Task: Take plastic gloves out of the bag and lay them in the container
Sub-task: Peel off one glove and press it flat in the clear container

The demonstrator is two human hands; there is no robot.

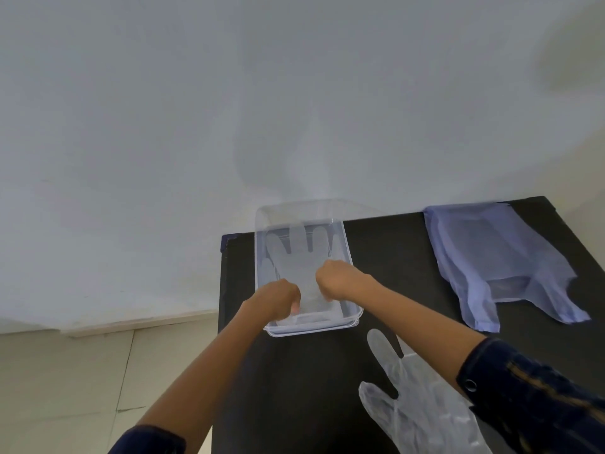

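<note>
A clear plastic container (347,253) stands on the black table (386,257) near its far left corner. A clear plastic glove (299,253) lies flat inside it, fingers pointing away from me. My left hand (278,298) and my right hand (337,280) are both inside the container with fingers curled, pinching the cuff end of that glove. A second clear glove (422,407) lies on the table close to me, partly under my right forearm. The pale blue plastic bag (497,257) lies flat at the back right.
The table stands against a white wall (196,109). Its left edge drops to a tiled floor (65,388). Bare black tabletop shows between the container and the bag.
</note>
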